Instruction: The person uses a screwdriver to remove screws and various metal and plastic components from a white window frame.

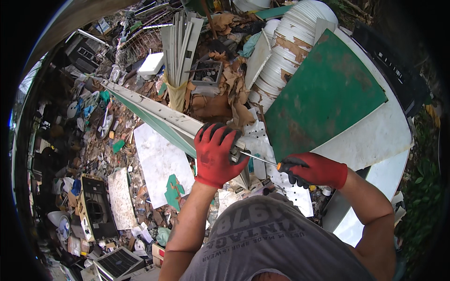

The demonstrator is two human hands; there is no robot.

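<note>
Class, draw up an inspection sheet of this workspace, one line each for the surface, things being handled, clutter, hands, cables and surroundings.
Surface: ground thickly littered with mixed scraps.
Things handled: long green-faced panel with a whitish edge, slanting up to the left; screwdriver, its shaft directed at the panel's near end, tip contact unclear.
Clutter: large green sheet with brown stains, perforated white sheet, bundle of pale strips, white ribbed roll.
Hands: both in red-and-black gloves; left hand grips the panel's near end, right hand holds the screwdriver's handle.
Cables: nothing seen clearly.
Surroundings: green foliage along the right side.
</note>
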